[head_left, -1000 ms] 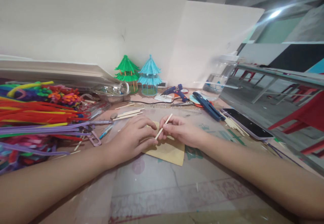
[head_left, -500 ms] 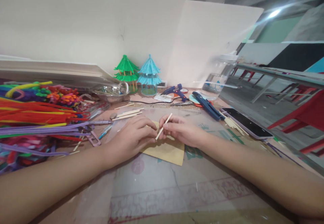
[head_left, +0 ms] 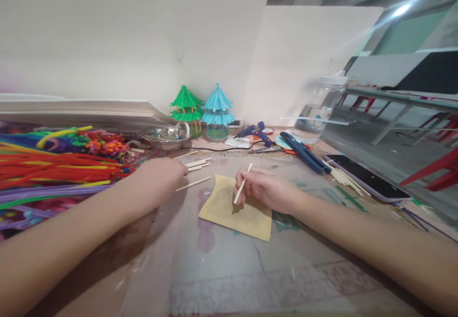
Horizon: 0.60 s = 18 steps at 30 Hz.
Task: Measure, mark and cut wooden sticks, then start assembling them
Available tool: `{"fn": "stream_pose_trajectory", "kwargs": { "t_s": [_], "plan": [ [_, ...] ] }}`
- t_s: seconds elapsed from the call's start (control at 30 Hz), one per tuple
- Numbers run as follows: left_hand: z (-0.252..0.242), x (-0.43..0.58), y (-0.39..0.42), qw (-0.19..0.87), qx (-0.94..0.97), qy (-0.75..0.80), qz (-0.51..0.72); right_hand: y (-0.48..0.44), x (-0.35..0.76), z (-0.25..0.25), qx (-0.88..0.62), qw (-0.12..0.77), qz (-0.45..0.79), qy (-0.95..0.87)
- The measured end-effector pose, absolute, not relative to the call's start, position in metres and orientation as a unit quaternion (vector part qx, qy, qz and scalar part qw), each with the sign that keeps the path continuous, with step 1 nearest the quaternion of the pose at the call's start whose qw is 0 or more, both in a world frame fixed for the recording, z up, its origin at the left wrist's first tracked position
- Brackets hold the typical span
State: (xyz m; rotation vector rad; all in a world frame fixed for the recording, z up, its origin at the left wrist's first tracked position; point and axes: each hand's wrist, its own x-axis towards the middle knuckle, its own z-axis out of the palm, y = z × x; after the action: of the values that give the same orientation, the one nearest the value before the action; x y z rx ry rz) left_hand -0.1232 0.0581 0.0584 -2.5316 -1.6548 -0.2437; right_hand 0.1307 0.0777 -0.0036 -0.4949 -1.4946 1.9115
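Note:
My right hand (head_left: 263, 189) pinches a thin wooden stick (head_left: 243, 184) and holds it slanted over a tan sheet of paper (head_left: 234, 209) lying flat on the table. My left hand (head_left: 161, 178) is off the paper and lifted to the left, its fingertips at a long wooden stick (head_left: 193, 183) that points right; whether it grips that stick is unclear. More loose wooden sticks (head_left: 196, 163) lie just beyond the left fingers.
A big heap of coloured pipe cleaners (head_left: 53, 164) fills the left side. At the back stand a metal bowl (head_left: 166, 136), a green paper pagoda (head_left: 186, 107), a blue one (head_left: 217, 110) and a glue gun (head_left: 255, 132). Blue pliers (head_left: 304, 151) and a phone (head_left: 365, 177) lie right.
My left hand left the tan paper and moved up and left to the loose sticks. My right hand kept its stick over the paper. The camera shifted a little.

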Motion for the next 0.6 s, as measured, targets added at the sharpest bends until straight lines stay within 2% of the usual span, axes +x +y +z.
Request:
{"fn": "stream_pose_trajectory", "kwargs": {
  "t_s": [0.17,0.4,0.53,0.6],
  "plan": [
    [0.062,-0.121,0.060,0.050,-0.825,-0.563,-0.003,0.077,0.130,-0.004,-0.179,0.327,0.727,-0.577],
    [0.051,-0.107,0.058,0.071,-0.829,-0.555,-0.008,0.072,0.130,0.000,-0.193,0.325,0.715,-0.588],
    [0.051,-0.095,0.044,0.081,-0.829,-0.549,-0.064,0.060,0.127,0.011,-0.197,0.392,0.674,-0.594],
    [0.050,-0.088,0.034,0.055,-0.841,-0.527,-0.109,0.053,0.125,0.015,-0.206,0.437,0.620,-0.618]
  ]
}}
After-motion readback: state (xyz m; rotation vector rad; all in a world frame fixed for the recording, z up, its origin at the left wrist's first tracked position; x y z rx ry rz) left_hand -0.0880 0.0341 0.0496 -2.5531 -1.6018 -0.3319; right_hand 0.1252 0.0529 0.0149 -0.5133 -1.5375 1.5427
